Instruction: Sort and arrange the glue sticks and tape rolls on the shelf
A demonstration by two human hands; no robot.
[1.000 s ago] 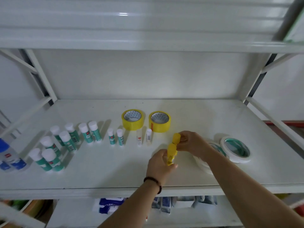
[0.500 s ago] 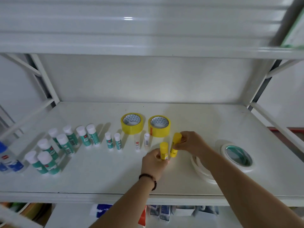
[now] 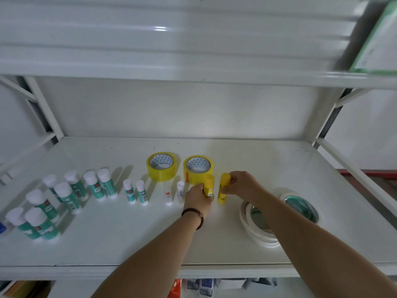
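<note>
White metal shelf (image 3: 107,250) with diagonal side braces, seen from above and in front; a second white shelf board (image 3: 171,67) spans the top of the view. On the shelf's right part, a stack of white tape rolls with green inner rings (image 3: 255,231) lies flat, partly hidden by the right forearm; a single white tape roll with a green inner ring (image 3: 300,208) lies just beside it to the right. Near the middle, toward the back, two yellow tape rolls with patterned cores lie flat side by side, the left yellow roll (image 3: 161,167) apart from the right yellow roll (image 3: 198,169). On the left part stand large green glue sticks with white caps (image 3: 68,196) in a loose group, then two small green glue sticks with white caps (image 3: 135,192), then two small white glue sticks (image 3: 174,192), all upright. The left hand (image 3: 198,200), a dark bead bracelet (image 3: 194,216) at its wrist, grips the left yellow glue stick (image 3: 208,186) with curled fingers, upright just in front of the right yellow roll. The right hand (image 3: 241,184) pinches the right yellow glue stick (image 3: 223,188) near its cap, upright, base on the shelf, just beside the other stick. Below the shelf edge, packaged goods (image 3: 206,287) are dimly visible.
</note>
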